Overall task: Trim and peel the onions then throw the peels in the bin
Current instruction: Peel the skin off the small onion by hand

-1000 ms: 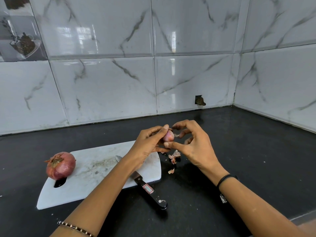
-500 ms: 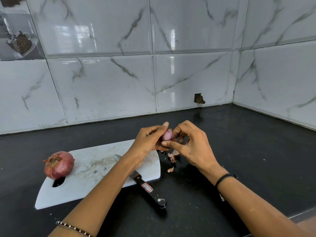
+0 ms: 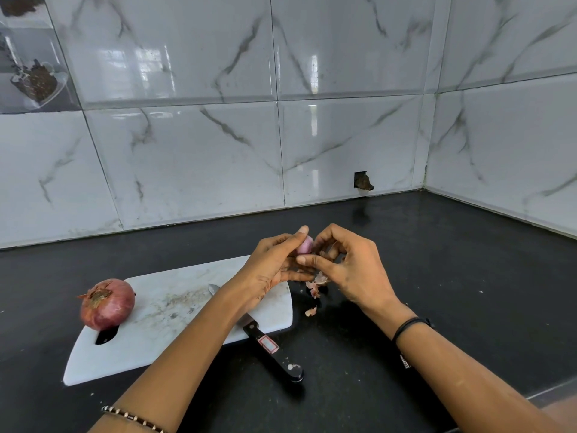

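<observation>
Left hand (image 3: 271, 264) cradles the small onion (image 3: 305, 245), fingers curled round it from the left with the forefinger laid over its top. Only a pale pink patch of it shows between my two hands. Right hand (image 3: 352, 270) is closed in from the other side. Its thumb stretches under the bulb toward my left fingers, and the other fingers curl and pinch what looks like a brown scrap of skin (image 3: 329, 250) at the onion's right flank. Both hands hang above the counter (image 3: 437, 292), just off the right end of the cutting board (image 3: 156, 348).

A second ago my right fingers stood a little off the bulb. Half a second ago they had closed on it, and now they have a flake between them. I judge that another strip is coming away, and the bare pink face suggests this onion is nearly peeled.

Beneath my hands the loose peels (image 3: 313, 287) lie on the counter where they lay before, beside the board's edge. None has gone to a bin, and no bin is in view. The knife (image 3: 271, 348) has not moved, its blade on the board and its handle out over the counter. The big onion (image 3: 107, 303) sits on the board's left end as before, dry skin and tuft still on, so it waits for trimming.
</observation>
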Tool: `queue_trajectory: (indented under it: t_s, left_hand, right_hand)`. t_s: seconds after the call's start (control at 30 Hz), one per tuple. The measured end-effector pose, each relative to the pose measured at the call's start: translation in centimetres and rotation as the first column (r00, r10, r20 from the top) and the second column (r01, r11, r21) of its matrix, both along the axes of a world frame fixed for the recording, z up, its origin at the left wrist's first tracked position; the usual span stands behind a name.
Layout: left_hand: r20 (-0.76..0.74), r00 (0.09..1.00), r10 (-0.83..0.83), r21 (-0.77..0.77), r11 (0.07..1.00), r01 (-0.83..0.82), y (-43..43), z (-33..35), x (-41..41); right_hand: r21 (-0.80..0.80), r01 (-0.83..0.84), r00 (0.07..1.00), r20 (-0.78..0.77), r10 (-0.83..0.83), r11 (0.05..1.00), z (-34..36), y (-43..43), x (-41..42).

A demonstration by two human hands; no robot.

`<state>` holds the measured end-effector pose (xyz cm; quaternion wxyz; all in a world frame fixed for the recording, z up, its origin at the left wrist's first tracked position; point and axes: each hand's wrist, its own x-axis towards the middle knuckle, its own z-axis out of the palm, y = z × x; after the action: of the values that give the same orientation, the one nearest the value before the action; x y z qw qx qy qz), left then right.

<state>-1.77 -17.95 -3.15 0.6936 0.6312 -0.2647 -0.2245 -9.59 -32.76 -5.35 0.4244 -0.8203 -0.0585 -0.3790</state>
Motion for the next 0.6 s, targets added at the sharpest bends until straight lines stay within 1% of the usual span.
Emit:
queue_trajectory:
  t_s: [0.13,0.27,0.33,0.47,0.6]
  left_hand:
    - [-0.064,0.997,0.038,-0.021,0.999,-0.039,0.00,0.13,0.32]
    - [-0.093,0.994,0.059,0.015,0.998,-0.058,-0.26,0.19,0.35]
    - [-0.077,0.995,0.059,0.042,0.998,-0.056,-0.31,0.19,0.28]
    - [0.002,0.999,0.054,0.096,0.994,-0.054,-0.24,0.09,0.08]
    - [0.047,0.998,0.038,0.103,0.994,-0.043,-0.20,-0.07,0.05]
  right_hand:
    - [0.008,0.046,0.999,-0.021,-0.046,0.999,0.02,0.08,-0.08]
    - [-0.032,0.061,0.998,0.009,-0.060,0.998,0.13,0.12,-0.20]
    - [-0.053,0.059,0.998,0.034,-0.057,0.997,0.16,0.07,-0.18]
    - [-0.125,0.039,0.997,0.077,-0.029,0.991,0.17,0.05,-0.14]
    - [-0.165,0.026,0.995,0.098,-0.010,0.986,0.08,0.02,-0.10]
